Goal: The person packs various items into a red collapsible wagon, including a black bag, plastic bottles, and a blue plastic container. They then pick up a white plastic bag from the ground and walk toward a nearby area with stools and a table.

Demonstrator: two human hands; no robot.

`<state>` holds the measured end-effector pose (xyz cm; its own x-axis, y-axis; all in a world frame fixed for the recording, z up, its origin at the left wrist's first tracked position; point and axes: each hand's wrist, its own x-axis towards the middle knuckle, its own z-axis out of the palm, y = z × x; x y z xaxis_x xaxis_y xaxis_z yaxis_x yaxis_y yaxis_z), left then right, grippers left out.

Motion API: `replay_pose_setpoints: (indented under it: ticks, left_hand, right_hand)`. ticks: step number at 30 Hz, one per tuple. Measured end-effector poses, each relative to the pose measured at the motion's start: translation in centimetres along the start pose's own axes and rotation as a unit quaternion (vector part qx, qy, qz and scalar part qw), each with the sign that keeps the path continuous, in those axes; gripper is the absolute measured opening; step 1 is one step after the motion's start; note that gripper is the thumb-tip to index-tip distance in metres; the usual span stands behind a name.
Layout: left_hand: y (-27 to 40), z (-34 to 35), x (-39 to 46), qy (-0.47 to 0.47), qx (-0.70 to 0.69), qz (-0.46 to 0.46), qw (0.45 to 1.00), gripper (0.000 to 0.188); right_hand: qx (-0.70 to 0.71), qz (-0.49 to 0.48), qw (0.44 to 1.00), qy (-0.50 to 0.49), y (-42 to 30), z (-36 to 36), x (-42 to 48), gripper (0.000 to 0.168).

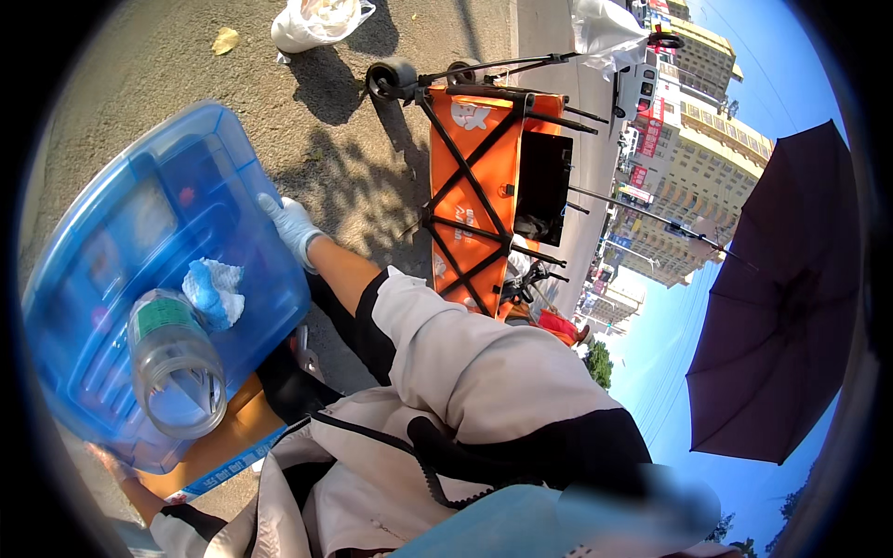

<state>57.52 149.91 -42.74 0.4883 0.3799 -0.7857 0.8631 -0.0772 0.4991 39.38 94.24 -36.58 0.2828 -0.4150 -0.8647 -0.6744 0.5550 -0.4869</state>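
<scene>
A translucent blue plastic bin with a lid (244, 307) is before me. My left hand (289, 227), in a white glove, grips its edge. At the opposite edge is my right hand (111, 462), partly hidden and blurred, its fingers against the bin. A clear plastic jar (150, 363) with a green label lies or stands on the lid; its open mouth faces me and folded paper shows inside. A crumpled blue and white cloth (215, 293) rests beside the jar.
An orange folding wagon (474, 160) with a black frame stands nearby on the pavement, holding a dark box. A white plastic bag (314, 24) is on the ground. An open dark umbrella (781, 307), a cardboard box (223, 436), a road, vehicles, buildings and a person in orange also show.
</scene>
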Motion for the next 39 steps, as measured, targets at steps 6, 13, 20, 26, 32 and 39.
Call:
replay_pose_setpoints:
  ticks: [6, 13, 20, 26, 32, 39]
  left_hand:
    - [1.3, 0.9, -3.1, 0.045, 0.034, -0.081, 0.995, 0.083]
    - [2.5, 2.8, -3.6, 0.046, 0.061, -0.131, 0.988, 0.085]
    - [3.8, 4.2, -4.9, 0.056, 0.075, -0.182, 0.979, 0.087]
    - [-4.1, -5.2, 5.2, 0.012, 0.009, -0.105, 0.994, 0.088]
    - [-4.7, -7.2, 5.9, 0.099, 0.128, -0.005, 0.987, 0.083]
    - [-14.8, -7.7, -4.4, -0.148, 0.783, 0.130, 0.589, 0.063]
  right_hand:
    - [-0.032, -0.022, 0.999, -0.006, 0.5, -0.5, 1.2, 0.073]
    - [-0.050, -0.063, 0.996, 0.031, 1.3, 0.0, 1.2, 0.071]
    - [-0.069, -0.022, 0.997, 0.039, 1.7, 0.0, 1.6, 0.076]
    - [-0.016, -0.053, 0.998, -0.010, 2.4, 0.1, 2.1, 0.074]
    - [-0.070, -0.035, 0.997, 0.000, 1.6, 0.3, 1.8, 0.079]
    - [-0.221, 0.043, 0.966, 0.130, 9.0, -9.6, -7.6, 0.054]
